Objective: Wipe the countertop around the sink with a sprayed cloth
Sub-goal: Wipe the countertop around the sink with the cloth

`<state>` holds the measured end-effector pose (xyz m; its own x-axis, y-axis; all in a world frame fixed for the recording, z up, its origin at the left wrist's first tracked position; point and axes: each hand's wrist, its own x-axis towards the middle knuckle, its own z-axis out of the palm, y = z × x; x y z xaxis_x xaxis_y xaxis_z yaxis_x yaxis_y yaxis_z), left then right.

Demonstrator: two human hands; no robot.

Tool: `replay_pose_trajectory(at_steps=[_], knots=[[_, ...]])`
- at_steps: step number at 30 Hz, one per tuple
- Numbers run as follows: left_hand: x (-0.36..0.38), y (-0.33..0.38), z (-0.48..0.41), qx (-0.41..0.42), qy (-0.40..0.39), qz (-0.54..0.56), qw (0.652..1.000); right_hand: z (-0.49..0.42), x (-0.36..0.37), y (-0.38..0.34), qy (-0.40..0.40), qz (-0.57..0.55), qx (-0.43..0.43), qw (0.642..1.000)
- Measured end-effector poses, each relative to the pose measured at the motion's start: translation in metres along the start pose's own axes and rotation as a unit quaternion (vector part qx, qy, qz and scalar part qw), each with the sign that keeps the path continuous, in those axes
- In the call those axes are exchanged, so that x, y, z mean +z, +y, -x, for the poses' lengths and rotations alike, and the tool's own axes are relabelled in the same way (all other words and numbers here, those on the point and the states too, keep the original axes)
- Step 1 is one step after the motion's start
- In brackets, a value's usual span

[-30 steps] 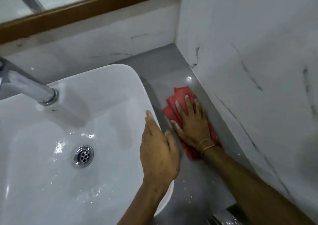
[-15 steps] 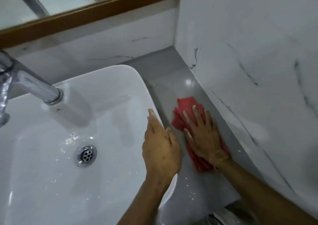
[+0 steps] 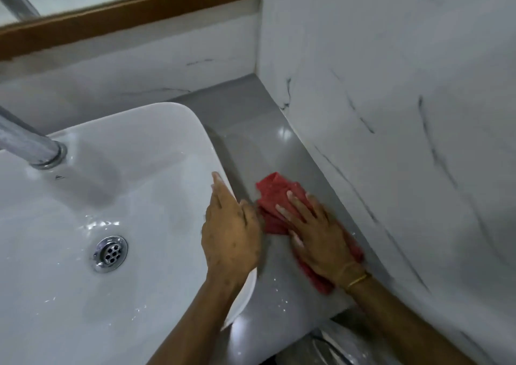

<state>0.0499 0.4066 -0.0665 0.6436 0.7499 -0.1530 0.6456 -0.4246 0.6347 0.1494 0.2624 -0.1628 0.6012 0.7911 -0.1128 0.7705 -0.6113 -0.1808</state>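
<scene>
A red cloth (image 3: 275,197) lies crumpled on the grey countertop (image 3: 251,130), in the narrow strip between the white sink (image 3: 134,152) and the marble side wall. My right hand (image 3: 315,230) presses flat on the cloth with fingers spread, a gold bangle on the wrist. My left hand (image 3: 231,233) rests on the sink's right rim, fingers together and holding nothing. Small water drops dot the countertop near its front edge.
A chrome tap (image 3: 30,146) reaches over the basin from the left, and a drain (image 3: 110,253) sits in its floor. The marble wall (image 3: 391,113) closes in the right side. A wood-framed mirror (image 3: 125,9) runs along the back wall.
My right hand has dragged the red cloth along the countertop toward the front edge, and the cloth has bunched up. My left hand has stayed on the sink rim.
</scene>
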Motion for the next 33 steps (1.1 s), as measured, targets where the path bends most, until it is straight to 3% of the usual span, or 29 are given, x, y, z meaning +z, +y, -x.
replay_pose_trajectory(at_steps=[5,12,16,19,26,33], knots=[[0.001,-0.002,-0.002,-0.008,-0.001,-0.002,1.0,0.03,-0.014,0.034,0.0,-0.028,0.063,0.998],[0.001,-0.002,-0.001,-0.004,-0.002,0.016,1.0,0.098,0.0,-0.007,0.005,-0.035,0.154,0.987],[-0.002,0.0,0.001,0.004,0.001,0.015,1.0,0.1,0.022,-0.071,-0.002,-0.04,0.092,0.995],[-0.003,0.001,0.001,0.004,0.001,0.009,1.0,0.086,0.026,-0.065,-0.004,-0.041,0.035,0.999],[-0.001,-0.001,-0.001,-0.006,0.002,-0.002,1.0,0.007,0.002,0.003,-0.016,-0.023,0.097,0.995],[-0.002,0.0,-0.002,-0.011,-0.002,-0.013,1.0,0.078,0.032,-0.089,0.012,-0.001,0.052,0.999]])
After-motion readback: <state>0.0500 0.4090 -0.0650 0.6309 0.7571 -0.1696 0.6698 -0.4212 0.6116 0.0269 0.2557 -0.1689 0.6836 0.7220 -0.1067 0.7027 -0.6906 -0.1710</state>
